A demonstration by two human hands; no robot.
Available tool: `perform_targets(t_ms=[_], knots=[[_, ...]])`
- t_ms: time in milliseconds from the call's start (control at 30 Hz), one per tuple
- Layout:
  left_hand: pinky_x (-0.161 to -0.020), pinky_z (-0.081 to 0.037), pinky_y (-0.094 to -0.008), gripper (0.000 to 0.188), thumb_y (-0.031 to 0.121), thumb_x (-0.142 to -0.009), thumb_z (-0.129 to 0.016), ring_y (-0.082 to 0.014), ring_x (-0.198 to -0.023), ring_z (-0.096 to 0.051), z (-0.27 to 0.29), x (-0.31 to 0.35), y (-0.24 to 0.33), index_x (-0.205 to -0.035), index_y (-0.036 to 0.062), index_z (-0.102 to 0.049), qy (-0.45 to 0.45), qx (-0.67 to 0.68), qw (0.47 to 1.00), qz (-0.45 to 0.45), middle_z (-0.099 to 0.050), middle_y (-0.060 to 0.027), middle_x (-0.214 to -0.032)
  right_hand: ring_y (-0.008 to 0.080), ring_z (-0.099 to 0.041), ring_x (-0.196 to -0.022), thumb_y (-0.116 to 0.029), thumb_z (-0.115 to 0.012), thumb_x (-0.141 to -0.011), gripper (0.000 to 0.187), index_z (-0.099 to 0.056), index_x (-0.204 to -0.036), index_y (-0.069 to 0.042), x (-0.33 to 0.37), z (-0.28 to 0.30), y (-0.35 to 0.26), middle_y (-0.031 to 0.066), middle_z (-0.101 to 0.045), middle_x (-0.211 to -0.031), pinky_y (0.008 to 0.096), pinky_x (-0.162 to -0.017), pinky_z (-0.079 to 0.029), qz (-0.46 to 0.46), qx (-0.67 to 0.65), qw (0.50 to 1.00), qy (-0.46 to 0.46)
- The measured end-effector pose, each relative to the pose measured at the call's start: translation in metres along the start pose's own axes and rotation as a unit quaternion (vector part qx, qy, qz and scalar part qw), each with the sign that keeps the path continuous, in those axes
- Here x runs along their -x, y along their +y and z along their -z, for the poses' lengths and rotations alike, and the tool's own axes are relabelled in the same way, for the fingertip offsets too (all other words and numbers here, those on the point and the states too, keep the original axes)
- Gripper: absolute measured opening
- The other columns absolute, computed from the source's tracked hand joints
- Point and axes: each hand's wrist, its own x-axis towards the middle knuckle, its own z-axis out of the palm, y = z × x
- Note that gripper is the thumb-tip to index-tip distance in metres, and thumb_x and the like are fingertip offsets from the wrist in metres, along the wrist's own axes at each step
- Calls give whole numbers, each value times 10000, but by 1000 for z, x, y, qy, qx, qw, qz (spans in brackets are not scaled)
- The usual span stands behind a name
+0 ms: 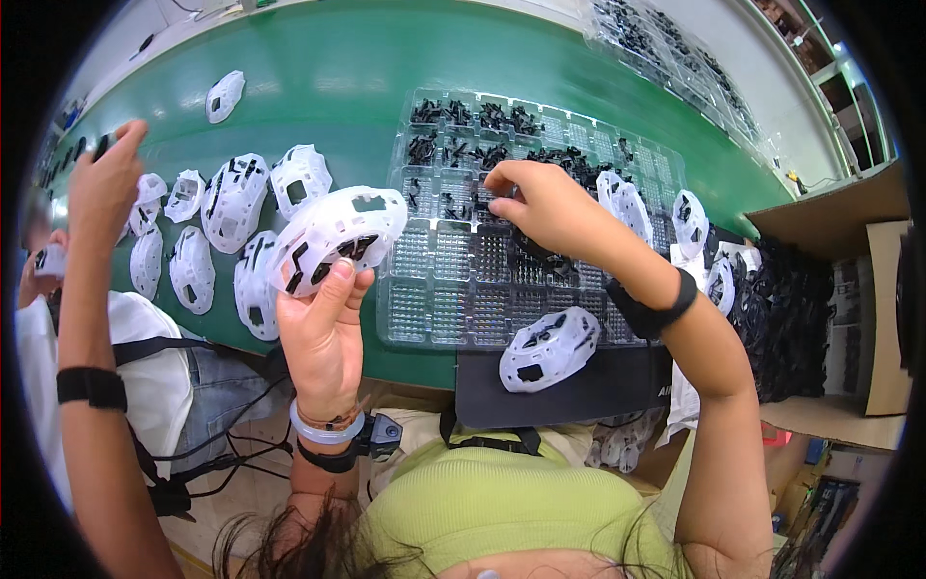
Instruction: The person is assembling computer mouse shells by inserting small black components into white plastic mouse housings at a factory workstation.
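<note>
1. Head view: a white shell (323, 222), raised above the green counter (338, 96), fills the left hand's (326, 328) grip.
2. The right hand (545, 207) hovers over a clear tray (410, 314) of black parts (422, 148), grip narrow (whether it holds one, I cannot tell).
3. The shell looks light, stiff and smooth, best held by its rim.

Pale lettering (664, 392), a few characters visible, on black mat (617, 388); position: near side of clear tray (410, 333), partly beneath it.
</note>
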Motion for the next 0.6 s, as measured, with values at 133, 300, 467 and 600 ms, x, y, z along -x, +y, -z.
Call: perform_targets(t_ms=[133,300,467,600], knots=[[-707,-512,-257,296,20,-830,-546,-141,-843,-590,-6,2,-5,-1114,-4,-466,-4,22,1000,21,-589,-71,-969,336,-481,-1027,-68,-635,-706,410,-499,-1091,-37,63,31,-57,159,-521,-1067,383,-868,-395,134,90,984,71],[-618,-468,-224,365,88,-770,-640,-110,-700,-586,-30,-23,-25,-1074,-28,-475,-135,-126,981,57,-608,-69,-830,312,-361,-1180,-348,-699,-641,689,-428,-1247,-164,144,-12,-69,120,-376,-1291,495,-903,-322,83,224,951,-197],[-748,-478,-257,348,15,-783,-614,-128,-874,-576,-40,-13,-16,-1082,-31,-442,-197,-75,972,101,-582,-83,-962,306,-389,-1144,-263,-723,-616,626,-486,-1182,-143,162,-47,-51,120,-404,-1260,464,-874,-333,101,226,964,-96],[-818,-452,-269,335,-37,-780,-594,-138,-965,-544,-23,23,-22,-1080,-16,-446,-140,-25,988,55,-548,-81,-1044,333,-421,-1097,-182,-743,-579,644,-486,-1163,-90,170,-49,-52,142,-437,-1209,431,-865,-337,60,189,980,9]])
